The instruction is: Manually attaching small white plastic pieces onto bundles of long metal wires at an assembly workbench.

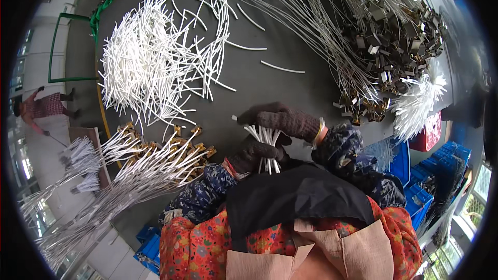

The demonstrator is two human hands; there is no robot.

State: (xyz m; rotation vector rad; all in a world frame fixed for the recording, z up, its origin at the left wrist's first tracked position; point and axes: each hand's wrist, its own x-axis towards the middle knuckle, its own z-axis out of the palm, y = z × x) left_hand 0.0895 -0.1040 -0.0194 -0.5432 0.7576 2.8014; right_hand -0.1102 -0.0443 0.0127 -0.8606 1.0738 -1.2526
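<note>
Low in the middle, a small bundle of short white tubes (268,137) stands up between my two gloved hands. My left hand (255,155), in a dark knitted glove, is closed around its lower part. My right hand (282,119), gloved alike, curls over the bundle's upper side with its fingers bent toward the left. A small white end shows at the right fingertips; whether it belongs to one of the tubes I cannot tell. The right thumb is partly hidden. Beyond my hands to the left spreads a big heap of loose white tubes (140,57).
Left of my left forearm lie bundled white wires (140,176) with brass-coloured metal ends. At the far right are many thin wires (311,26) with dark, blocky metal parts (394,46). Blue crates (417,202) stand at the right. Another person (44,108) is at the far left.
</note>
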